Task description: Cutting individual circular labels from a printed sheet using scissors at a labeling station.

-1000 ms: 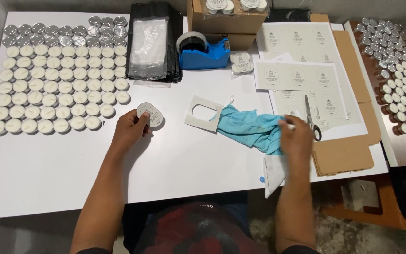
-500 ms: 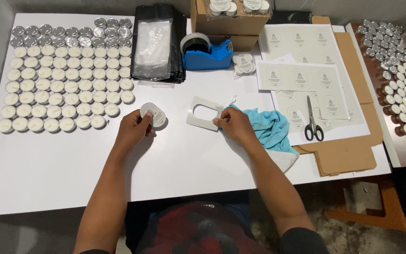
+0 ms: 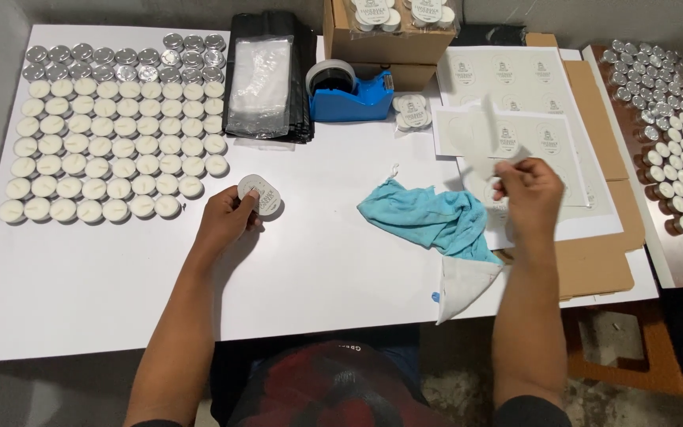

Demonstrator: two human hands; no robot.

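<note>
The right hand (image 3: pixel 528 188) has left the middle of the table and now hangs above the label sheets (image 3: pixel 515 126) at the right, lifting the grey card (image 3: pixel 484 138) with the oval hole, blurred. That card no longer lies by the blue cloth (image 3: pixel 428 217). The cloth is fully uncovered. The scissors seen on the sheets before are now hidden behind the hand.
</note>
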